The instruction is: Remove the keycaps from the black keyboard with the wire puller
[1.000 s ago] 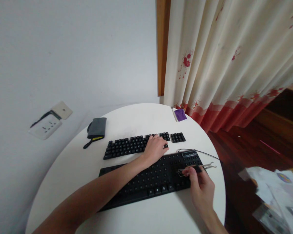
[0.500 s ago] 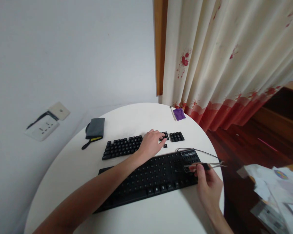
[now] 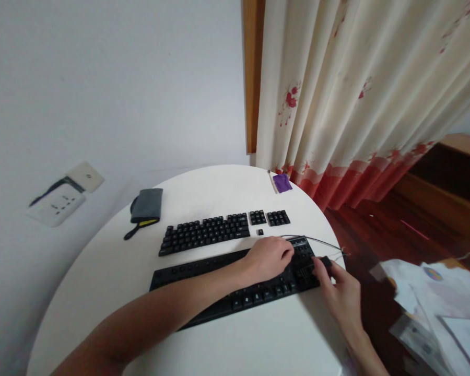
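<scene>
A black keyboard base (image 3: 203,282) lies on the round white table (image 3: 219,344) in front of me. My left hand (image 3: 268,258) rests on its right part, fingers curled down over the keys. My right hand (image 3: 342,297) grips a wire keycap puller (image 3: 324,261) by its black handle at the keyboard's right end. Behind the keyboard, removed black keycaps (image 3: 206,233) lie set out in rows, with two smaller blocks (image 3: 269,217) to their right. One loose keycap (image 3: 260,232) sits alone near them.
A grey pouch (image 3: 145,207) with a strap lies at the table's back left. A purple piece (image 3: 282,183) lies at the back edge by the curtain (image 3: 356,94). The keyboard's cable (image 3: 321,241) runs off the right edge. Papers (image 3: 434,297) are on the floor to the right.
My left hand has left the keycap rows and come back to the keyboard's right part, leaving one keycap on the table. My right hand brought the puller down to the keyboard's right end.
</scene>
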`<state>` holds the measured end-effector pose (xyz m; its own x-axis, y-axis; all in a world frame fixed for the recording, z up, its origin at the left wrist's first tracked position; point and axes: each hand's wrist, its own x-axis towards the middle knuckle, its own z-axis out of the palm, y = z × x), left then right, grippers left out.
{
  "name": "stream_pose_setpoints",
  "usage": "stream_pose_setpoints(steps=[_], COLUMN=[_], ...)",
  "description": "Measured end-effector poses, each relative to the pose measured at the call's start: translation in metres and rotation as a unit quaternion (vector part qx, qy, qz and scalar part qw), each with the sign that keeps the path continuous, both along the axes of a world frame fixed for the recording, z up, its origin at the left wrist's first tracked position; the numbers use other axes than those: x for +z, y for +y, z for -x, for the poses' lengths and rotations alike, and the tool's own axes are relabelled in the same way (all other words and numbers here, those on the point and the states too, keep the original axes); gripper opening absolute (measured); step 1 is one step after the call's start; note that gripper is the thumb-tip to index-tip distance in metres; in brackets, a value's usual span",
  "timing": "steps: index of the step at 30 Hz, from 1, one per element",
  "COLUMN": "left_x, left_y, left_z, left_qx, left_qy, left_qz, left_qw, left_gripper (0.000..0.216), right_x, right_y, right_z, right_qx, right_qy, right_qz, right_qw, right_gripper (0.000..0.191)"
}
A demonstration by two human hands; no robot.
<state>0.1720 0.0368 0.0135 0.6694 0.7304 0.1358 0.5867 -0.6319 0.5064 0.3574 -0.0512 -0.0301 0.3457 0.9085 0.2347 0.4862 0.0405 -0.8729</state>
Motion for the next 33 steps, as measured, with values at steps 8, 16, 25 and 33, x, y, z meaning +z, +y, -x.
stream_pose_setpoints(steps=[8, 16, 25, 33], left_x=[-0.022, -0.020, -0.024, -0.024], left_y=[-0.002, -0.003, -0.002, -0.002], left_z=[0.000, 0.000, 0.000, 0.001], left_qx=[-0.009, -0.005, -0.007, -0.015], left_qy=[-0.064, -0.066, -0.079, -0.078], left_qz=[0.023, 0.031, 0.035, 0.024], left_qw=[0.998, 0.997, 0.996, 0.997], left_gripper=[0.022, 0.023, 0.021, 0.020], right_x=[0.004, 0.008, -0.005, -0.004], right_y=[-0.002, -0.002, -0.008, -0.003], right_z=[0.011, 0.011, 0.014, 0.015], right_qx=[0.093, 0.044, 0.086, 0.068], right_qy=[-0.141, -0.152, -0.144, -0.174], right_qz=[-0.082, -0.040, -0.046, -0.037], right_qw=[0.982, 0.987, 0.985, 0.982], right_gripper=[0.025, 0.035, 0.028, 0.029])
